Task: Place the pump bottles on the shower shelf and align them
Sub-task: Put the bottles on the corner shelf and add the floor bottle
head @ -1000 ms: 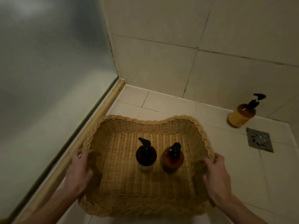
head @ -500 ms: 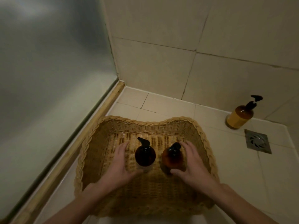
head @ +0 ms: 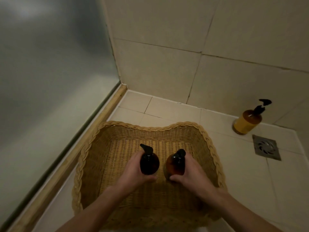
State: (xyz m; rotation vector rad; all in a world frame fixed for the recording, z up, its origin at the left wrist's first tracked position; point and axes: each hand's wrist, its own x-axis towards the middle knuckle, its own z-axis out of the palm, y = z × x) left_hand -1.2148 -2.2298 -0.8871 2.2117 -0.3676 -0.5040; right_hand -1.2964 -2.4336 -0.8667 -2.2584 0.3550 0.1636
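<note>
Two pump bottles stand inside a woven wicker basket on the tiled floor. My left hand is wrapped around the dark brown pump bottle on the left. Around the amber pump bottle on the right, my right hand is closed. Both bottles are upright with black pump heads. A third amber pump bottle with a yellow label stands on the floor against the far wall at the right.
A metal floor drain sits right of the basket, just in front of the third bottle. A frosted glass panel with a wooden sill runs along the left. Tiled walls meet in the corner behind the basket.
My hands left the basket's sides, reached in and closed around the two bottles, one each. The basket and the third bottle have stayed put.
</note>
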